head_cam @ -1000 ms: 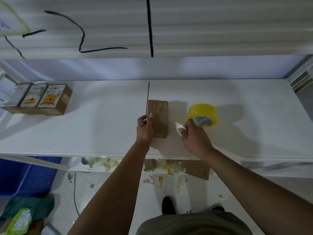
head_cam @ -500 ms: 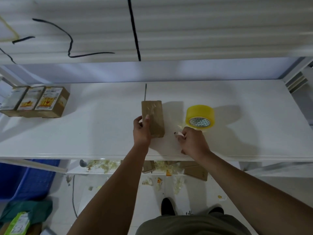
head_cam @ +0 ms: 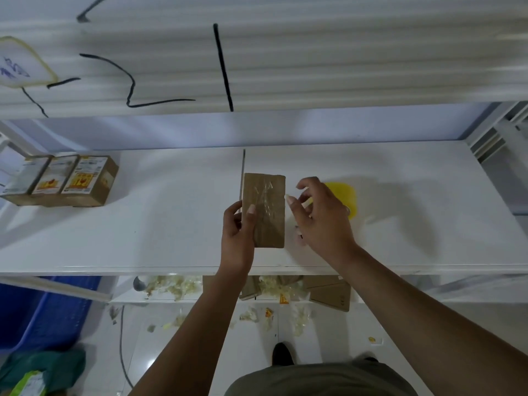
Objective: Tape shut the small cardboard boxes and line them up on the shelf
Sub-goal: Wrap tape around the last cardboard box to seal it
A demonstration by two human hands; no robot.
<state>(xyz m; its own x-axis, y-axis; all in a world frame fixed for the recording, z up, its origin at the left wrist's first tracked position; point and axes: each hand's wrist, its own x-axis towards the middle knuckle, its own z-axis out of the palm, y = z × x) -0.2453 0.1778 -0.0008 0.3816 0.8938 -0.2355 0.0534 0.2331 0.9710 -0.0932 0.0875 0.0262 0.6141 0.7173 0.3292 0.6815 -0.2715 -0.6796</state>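
Observation:
A small brown cardboard box (head_cam: 270, 212) lies flat on the white shelf (head_cam: 143, 230), with clear tape glinting along its top. My left hand (head_cam: 237, 235) grips its left edge, thumb on top. My right hand (head_cam: 323, 221) hovers just right of the box with fingers spread and loosely curled; I see nothing in them. Behind that hand sits a yellow tape roll (head_cam: 347, 195), partly hidden. A row of three labelled boxes (head_cam: 65, 181) stands at the shelf's far left.
An upper shelf edge with black marker lines overhangs the back. A lower shelf holds flat cardboard pieces (head_cam: 328, 292) and crumpled tape scraps (head_cam: 171, 284). A blue crate (head_cam: 43, 310) stands on the floor at the left.
My right hand has lifted off the shelf surface and moved up beside the box's right edge, now covering part of the tape roll. My left hand keeps hold of the box.

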